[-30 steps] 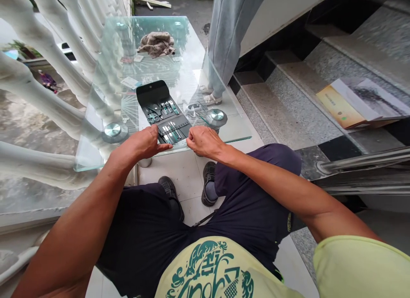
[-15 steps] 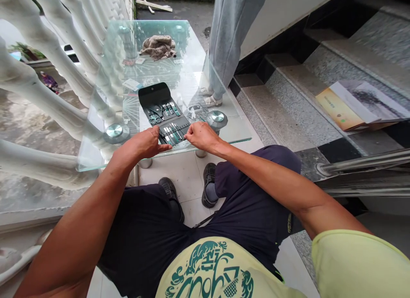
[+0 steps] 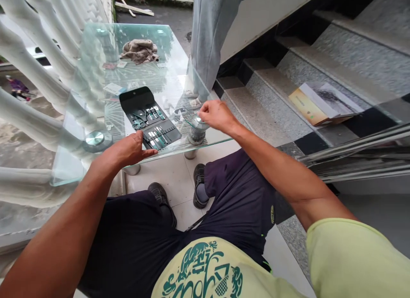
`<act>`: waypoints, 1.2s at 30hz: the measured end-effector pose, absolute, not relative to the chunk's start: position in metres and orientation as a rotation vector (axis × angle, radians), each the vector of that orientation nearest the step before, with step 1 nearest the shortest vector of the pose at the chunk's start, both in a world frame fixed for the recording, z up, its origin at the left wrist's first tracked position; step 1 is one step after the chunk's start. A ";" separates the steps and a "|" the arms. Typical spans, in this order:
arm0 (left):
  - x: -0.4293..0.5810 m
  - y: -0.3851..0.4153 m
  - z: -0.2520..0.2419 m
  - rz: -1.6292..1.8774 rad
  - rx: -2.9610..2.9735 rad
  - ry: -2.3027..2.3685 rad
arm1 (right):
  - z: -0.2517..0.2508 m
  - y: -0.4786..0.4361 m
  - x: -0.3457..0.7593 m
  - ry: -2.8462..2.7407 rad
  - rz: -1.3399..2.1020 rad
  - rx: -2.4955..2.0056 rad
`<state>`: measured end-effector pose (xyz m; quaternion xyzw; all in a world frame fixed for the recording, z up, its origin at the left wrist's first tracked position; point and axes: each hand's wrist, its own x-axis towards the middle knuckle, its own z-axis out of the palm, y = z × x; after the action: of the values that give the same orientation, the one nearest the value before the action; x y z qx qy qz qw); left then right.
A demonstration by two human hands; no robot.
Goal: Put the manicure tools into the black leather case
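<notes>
A black manicure case (image 3: 136,101) lies unfolded on the glass table (image 3: 179,86). Small scissors (image 3: 138,122), nail clippers (image 3: 155,113) and several slim metal tools (image 3: 158,137) are tucked into it. My left hand (image 3: 128,148) grips the case's near left corner, thumb stretched along the front edge. Off to the right of the case, my right hand (image 3: 218,115) is raised over the table's right corner. Its fingertips are pinched together; whatever may be between them is too small to make out.
A crumpled brown cloth (image 3: 140,51) sits at the table's far end. A person in grey trousers (image 3: 208,37) stands beside the table. White balusters (image 3: 41,74) line the left; stone steps (image 3: 256,93) rise on the right, with an open cardboard box (image 3: 309,106) on them.
My right hand has lifted away from the case's tool row and moved right, over the table corner. My left hand stays at the case's corner. The whole view has shifted slightly.
</notes>
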<state>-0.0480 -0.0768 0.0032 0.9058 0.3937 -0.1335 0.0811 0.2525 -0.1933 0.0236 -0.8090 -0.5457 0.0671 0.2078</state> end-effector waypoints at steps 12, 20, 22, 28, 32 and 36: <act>-0.052 -0.076 0.009 -0.458 2.708 1.149 | -0.005 -0.185 0.265 -1.572 0.170 -2.593; -0.050 -0.075 0.007 -0.460 2.726 1.150 | -0.004 -0.187 0.262 -1.581 0.129 -2.614; -0.052 -0.075 0.007 -0.442 2.756 1.126 | -0.003 -0.190 0.255 -1.638 0.080 -2.566; -0.051 -0.077 0.008 -0.459 2.768 1.117 | 0.000 -0.178 0.229 -1.849 0.176 -2.484; -0.048 -0.076 0.007 -0.471 2.714 1.171 | -0.002 -0.164 0.228 -1.817 0.224 -2.533; -0.049 -0.074 0.003 -0.440 2.704 1.180 | -0.004 -0.161 0.233 -1.836 0.225 -2.521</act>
<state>-0.0488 -0.0737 0.0030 0.9036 0.3944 -0.1471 0.0795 0.2326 -0.1611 -0.0039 -0.8062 -0.5872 0.0718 0.0072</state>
